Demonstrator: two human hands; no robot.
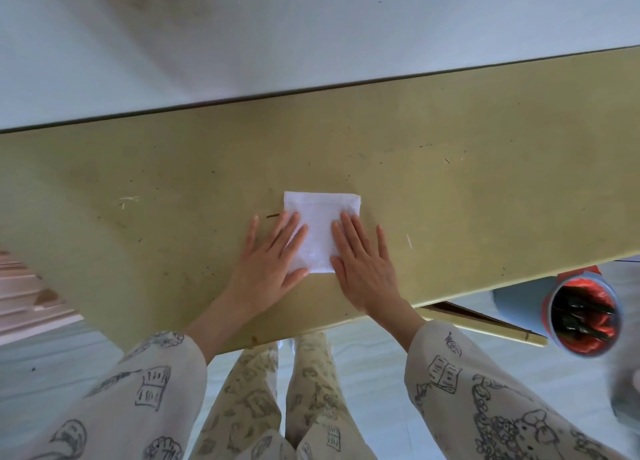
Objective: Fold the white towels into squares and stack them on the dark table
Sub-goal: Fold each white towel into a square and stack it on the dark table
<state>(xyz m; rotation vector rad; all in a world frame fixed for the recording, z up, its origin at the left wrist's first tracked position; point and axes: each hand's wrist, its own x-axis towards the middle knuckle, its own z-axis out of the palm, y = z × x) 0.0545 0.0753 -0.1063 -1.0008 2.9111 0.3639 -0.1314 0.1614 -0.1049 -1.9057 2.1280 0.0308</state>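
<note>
A single wide-angle camera sits on the person's head and looks steeply down and forward. It is close enough that both forearms reach up from the bottom edge, and the desk (450, 189) runs as a slanted band across the middle of the view. The floor (41, 373) and the person's legs show under the near edge. The edges bend with lens distortion, so the blurred red-lined bin (581, 316) at right may be further off than it looks.
</note>
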